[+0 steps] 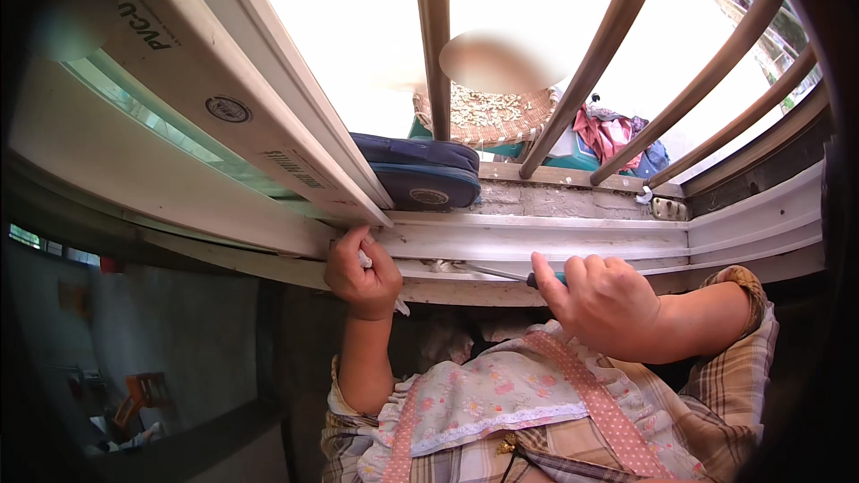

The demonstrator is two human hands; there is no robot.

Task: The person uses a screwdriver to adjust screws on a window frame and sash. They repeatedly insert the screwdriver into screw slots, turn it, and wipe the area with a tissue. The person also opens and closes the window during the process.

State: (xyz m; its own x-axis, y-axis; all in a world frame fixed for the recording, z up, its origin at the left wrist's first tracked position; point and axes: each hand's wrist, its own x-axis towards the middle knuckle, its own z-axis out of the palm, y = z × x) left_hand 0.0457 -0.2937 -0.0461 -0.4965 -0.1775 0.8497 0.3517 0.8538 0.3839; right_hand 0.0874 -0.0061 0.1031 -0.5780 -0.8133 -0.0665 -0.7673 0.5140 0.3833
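My right hand [608, 306] is wrapped round the handle of a screwdriver [494, 272], of which a little dark and teal handle shows by the thumb. Its thin metal shaft points left into the white window track [555, 241], where the tip meets a small whitish wad [440, 265]. Close to the foot of the sliding window sash [295, 170], my left hand [362, 277] is closed on a crumpled white tissue or cloth [365, 259]. Most of that white piece is hidden by the fingers, with an end sticking out below.
A dark blue zipped case [420, 174] stands on the ledge beyond the track. Brown bars [595, 63] cross the opening. Outside are a woven tray [429, 112] with pale pieces and a pile of clothes [613, 139]. A small box-like object [669, 208] lies in the ledge's right corner.
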